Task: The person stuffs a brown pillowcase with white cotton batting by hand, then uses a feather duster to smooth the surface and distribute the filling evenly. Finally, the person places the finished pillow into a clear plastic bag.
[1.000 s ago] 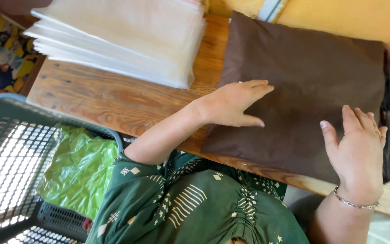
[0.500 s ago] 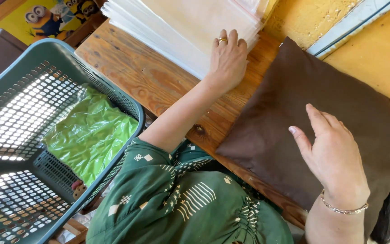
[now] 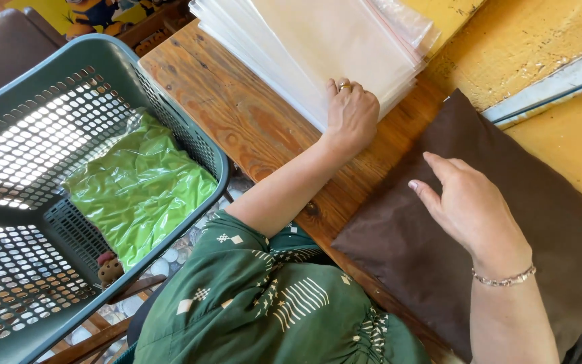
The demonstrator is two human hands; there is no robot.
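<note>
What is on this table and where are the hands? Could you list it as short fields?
Left hand: fingers on the edge of the stack of clear plastic bags
Right hand: open, over the brown cushion cover
Surface: wooden table
Beside the table: green basket holding a bagged green item

On the brown wooden plank table (image 3: pixel 250 128): stack of clear plastic bags (image 3: pixel 325 47) at far edge, flat dark brown fabric cushion cover (image 3: pixel 493 222) to its right. Left of table, grey perforated plastic basket (image 3: pixel 28 222); green plastic-wrapped packet (image 3: pixel 139 189) inside it.
</note>
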